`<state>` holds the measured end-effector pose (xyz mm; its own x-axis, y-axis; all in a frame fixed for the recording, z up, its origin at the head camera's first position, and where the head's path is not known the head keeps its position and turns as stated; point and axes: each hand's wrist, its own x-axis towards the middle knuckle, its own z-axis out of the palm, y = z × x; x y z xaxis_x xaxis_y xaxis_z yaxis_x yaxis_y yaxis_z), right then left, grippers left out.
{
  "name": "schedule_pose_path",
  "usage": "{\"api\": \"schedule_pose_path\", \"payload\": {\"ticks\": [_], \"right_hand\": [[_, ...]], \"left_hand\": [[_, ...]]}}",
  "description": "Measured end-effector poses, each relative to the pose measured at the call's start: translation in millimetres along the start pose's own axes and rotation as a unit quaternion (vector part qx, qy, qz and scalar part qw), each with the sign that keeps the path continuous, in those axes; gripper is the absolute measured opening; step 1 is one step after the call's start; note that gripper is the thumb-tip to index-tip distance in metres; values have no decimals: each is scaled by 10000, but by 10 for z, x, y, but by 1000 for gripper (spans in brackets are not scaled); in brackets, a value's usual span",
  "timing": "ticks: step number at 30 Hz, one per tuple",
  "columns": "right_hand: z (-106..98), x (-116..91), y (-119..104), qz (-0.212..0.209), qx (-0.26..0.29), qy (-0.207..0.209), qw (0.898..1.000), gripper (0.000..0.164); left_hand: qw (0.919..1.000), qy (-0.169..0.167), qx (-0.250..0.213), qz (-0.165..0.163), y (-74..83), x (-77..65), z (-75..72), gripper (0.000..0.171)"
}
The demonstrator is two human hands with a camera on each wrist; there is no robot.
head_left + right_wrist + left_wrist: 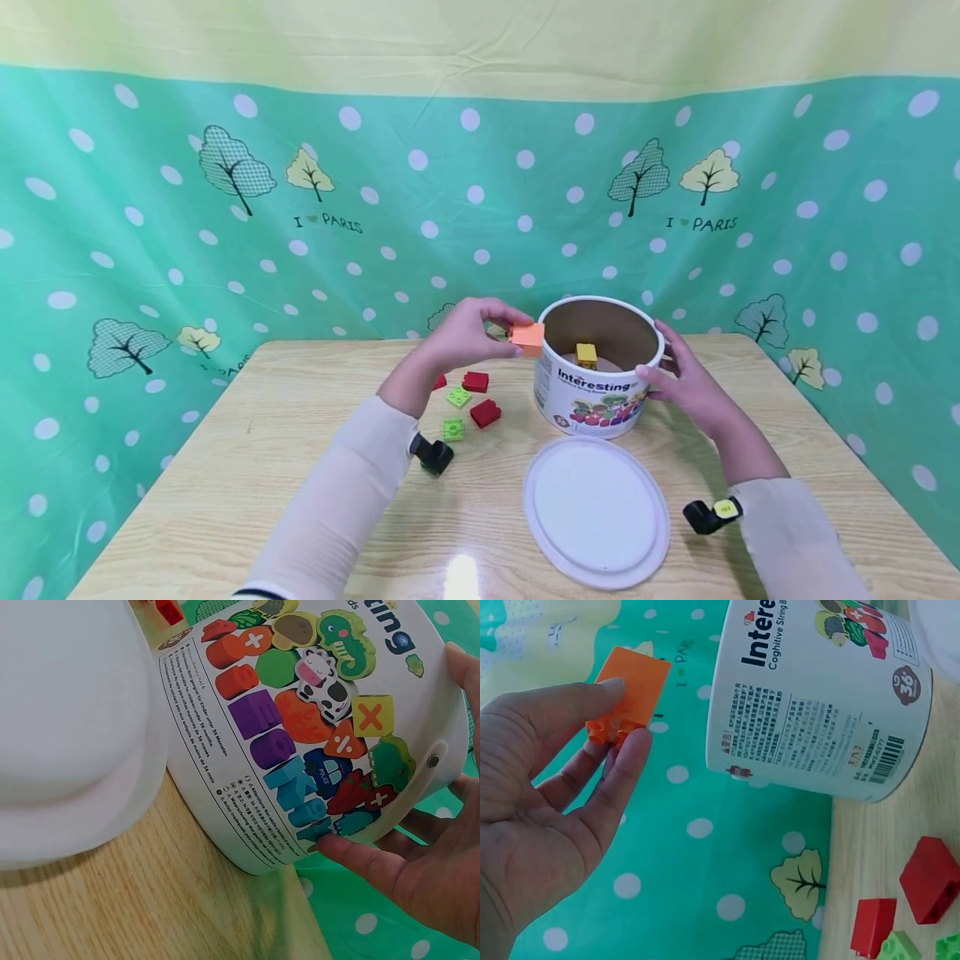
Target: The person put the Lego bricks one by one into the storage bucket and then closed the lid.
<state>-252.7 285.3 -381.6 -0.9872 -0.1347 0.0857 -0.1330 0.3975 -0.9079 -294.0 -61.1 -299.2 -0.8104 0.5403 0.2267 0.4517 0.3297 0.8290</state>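
An orange toy brick (pixel 528 339) is pinched between the thumb and fingers of my left hand (pixel 480 333), beside the left rim of a white printed bucket (pixel 592 400). In the left wrist view the brick (pixel 639 684) shows a smooth face, with studs toward the palm. My right hand (pixel 690 379) grips the bucket's right side; in the right wrist view its thumb lies on the printed wall near the white handle (pixel 431 769), with the other fingers partly hidden behind. A yellow brick (pixel 587 356) lies inside the bucket.
A round white lid (pixel 596 507) lies on the wooden table (pixel 300 433) in front of the bucket. Left of the bucket are red bricks (pixel 485 413) and green bricks (pixel 453 429), some partly hidden by the left arm. A patterned green curtain (pixel 480 208) hangs behind.
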Motion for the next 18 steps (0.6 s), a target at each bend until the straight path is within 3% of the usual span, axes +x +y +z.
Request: {"api": "schedule_pose_path", "payload": {"ticks": [6, 18], "right_hand": [[-1, 0, 2, -10, 6, -17, 10000, 93], [-3, -3, 2, -29, -13, -16, 10000, 92]], "left_hand": [[9999, 142, 76, -20, 97, 147, 44, 36], [9988, 113, 470, -64, 278, 430, 141, 37]]}}
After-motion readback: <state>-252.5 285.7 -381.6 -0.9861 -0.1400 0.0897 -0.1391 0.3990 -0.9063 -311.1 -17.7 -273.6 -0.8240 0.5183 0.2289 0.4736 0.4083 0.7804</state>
